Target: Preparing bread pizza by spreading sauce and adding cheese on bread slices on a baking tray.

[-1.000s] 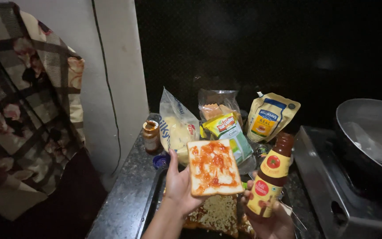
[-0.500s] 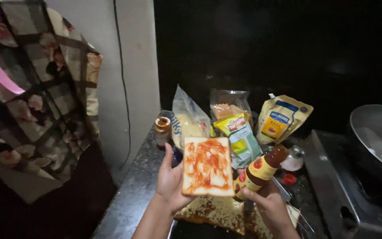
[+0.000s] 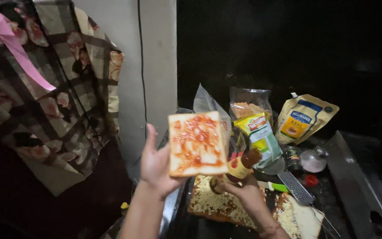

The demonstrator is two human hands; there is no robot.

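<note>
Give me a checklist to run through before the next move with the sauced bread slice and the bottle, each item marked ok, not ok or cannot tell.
1. Left hand supports the bread slice from behind, sauced face toward the camera: ok.
2. Sauce covers the slice: not ok, it is streaky and the edges are bare.
3. Right hand grips the sauce bottle, tilted toward the slice: ok.
4. Bottle cap on or off: cannot tell, the slice hides the tip.
5. Cheese-topped bread lies below the hands: ok.
6. Grater rests apart from both hands: ok.
</note>
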